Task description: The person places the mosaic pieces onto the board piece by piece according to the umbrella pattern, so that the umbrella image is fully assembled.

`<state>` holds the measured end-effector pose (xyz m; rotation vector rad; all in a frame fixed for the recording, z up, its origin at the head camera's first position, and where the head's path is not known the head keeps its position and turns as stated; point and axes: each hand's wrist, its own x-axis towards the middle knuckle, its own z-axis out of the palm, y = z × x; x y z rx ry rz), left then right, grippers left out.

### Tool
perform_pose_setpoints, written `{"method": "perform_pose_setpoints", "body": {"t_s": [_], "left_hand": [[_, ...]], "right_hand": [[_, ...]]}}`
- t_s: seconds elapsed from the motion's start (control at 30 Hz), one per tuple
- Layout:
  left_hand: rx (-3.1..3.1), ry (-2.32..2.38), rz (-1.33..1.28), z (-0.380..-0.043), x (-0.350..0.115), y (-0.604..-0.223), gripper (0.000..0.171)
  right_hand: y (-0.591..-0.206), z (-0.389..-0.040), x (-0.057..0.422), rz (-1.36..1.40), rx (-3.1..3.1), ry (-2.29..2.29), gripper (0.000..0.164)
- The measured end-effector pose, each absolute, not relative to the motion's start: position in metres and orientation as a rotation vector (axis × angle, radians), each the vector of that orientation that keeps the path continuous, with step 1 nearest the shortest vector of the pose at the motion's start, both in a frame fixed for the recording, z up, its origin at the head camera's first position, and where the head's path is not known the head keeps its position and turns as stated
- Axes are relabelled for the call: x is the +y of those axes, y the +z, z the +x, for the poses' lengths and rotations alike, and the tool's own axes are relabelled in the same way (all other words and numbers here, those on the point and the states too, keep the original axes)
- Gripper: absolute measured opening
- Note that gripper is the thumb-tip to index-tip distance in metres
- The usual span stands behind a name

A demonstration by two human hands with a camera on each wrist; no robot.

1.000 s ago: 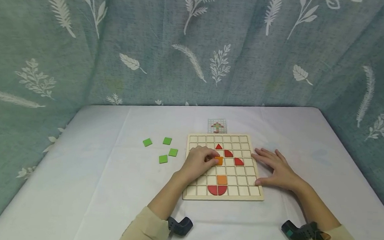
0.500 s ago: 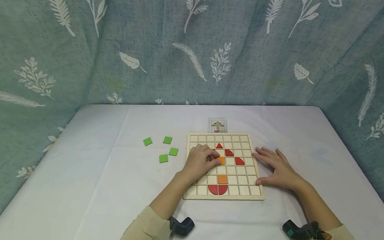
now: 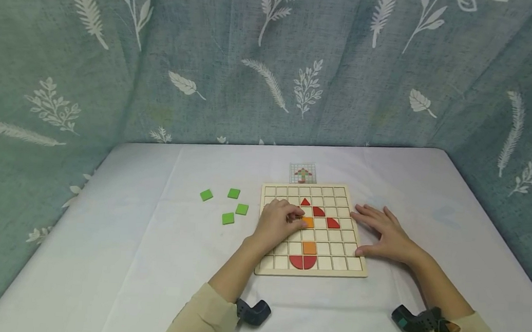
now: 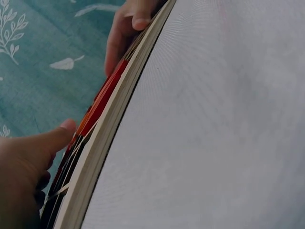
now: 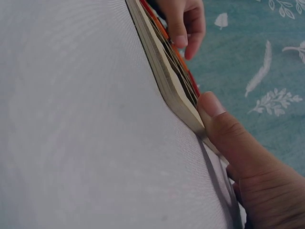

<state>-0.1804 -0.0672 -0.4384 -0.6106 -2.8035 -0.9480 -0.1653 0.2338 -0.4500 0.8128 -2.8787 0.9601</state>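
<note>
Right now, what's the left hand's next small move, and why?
Probably ease the left hand off the upper orange square. It looks lined up with its cell, though the fingers hide its left edge. The right hand already rests at the edge of the board, and four green squares lie off it.

L forearm (image 3: 234,271) angles fwd & inward, L hand (image 3: 275,221) is back-up w/ fingers curled, L thumb (image 4: 56,137) + index bent toward each other in a small pinch. R forearm (image 3: 441,286) slants fwd & in too, R hand (image 3: 387,239) has fingers spread, p much straight, R thumb (image 5: 236,138) stuck out w/ a wide gap b/w it & the rest.
</note>
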Motion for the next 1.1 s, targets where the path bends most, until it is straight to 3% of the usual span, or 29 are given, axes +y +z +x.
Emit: {"method": "perform_pose_setpoints", "body": {"t_s": [1.1], "left_hand": [[-2.819, -1.32, -0.263, -0.182, -0.122, -0.422, 0.034]], "right_hand": [[-0.45, -0.165, 0.233, 0.8, -2.877, 0.946, 0.088]]}}
